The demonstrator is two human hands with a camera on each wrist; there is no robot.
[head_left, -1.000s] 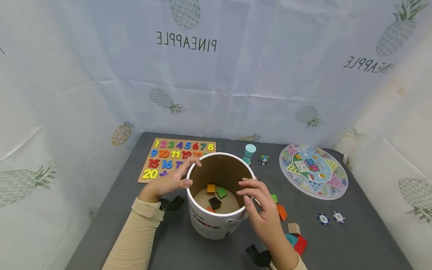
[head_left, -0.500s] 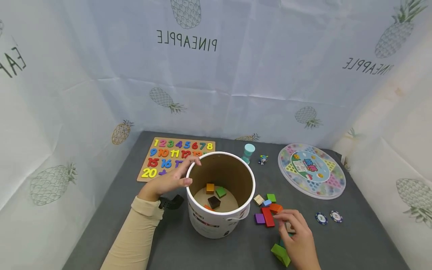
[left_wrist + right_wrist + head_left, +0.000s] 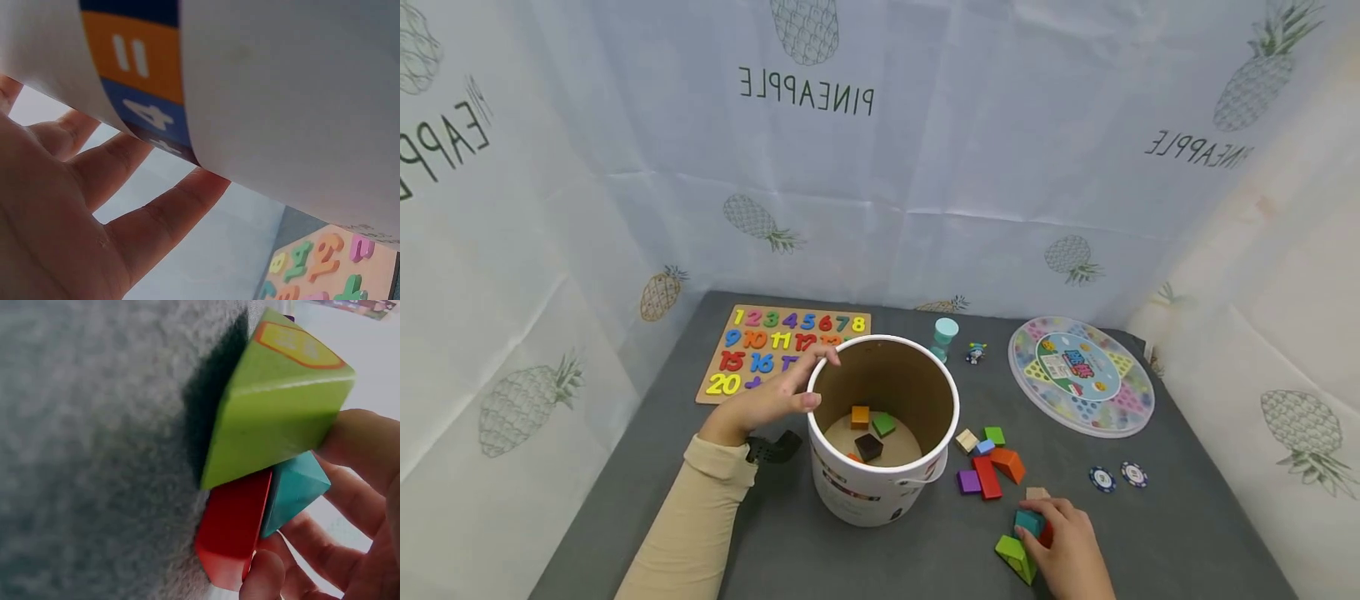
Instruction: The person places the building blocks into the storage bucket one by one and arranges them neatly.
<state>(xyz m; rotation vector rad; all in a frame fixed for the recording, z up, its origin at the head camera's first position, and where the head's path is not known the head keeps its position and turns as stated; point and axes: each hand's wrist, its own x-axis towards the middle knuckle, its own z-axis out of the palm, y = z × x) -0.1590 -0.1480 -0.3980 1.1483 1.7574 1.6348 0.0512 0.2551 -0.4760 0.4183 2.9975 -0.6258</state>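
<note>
A white bucket (image 3: 865, 496) with a wire handle stands upright at the middle. My left hand (image 3: 763, 404) grips its left rim, fingertips over the edge and thumb near the rim; the left wrist view shows fingers (image 3: 172, 212) behind the printed bucket wall (image 3: 269, 94). To the bucket's right, my right hand (image 3: 1067, 546) has its thumb and fingers around a teal triangular block (image 3: 1028, 522). A green triangular block (image 3: 275, 425) and a red block (image 3: 231, 528) lie right against the teal one, with fingertips at the red block's edge.
Inside the bucket lie several blocks, including a dark one (image 3: 869, 447). Purple (image 3: 968, 482), red (image 3: 987, 477) and orange (image 3: 1008, 464) blocks lie to its right. Around are a number puzzle board (image 3: 707, 392), sand timer (image 3: 944, 336), figurine (image 3: 975, 353), round game board (image 3: 1081, 375) and poker chips (image 3: 1102, 479).
My right hand has left the bucket's right rim, moved right and down to the blocks, and closed around the teal one. My left hand has stayed on the rim.
</note>
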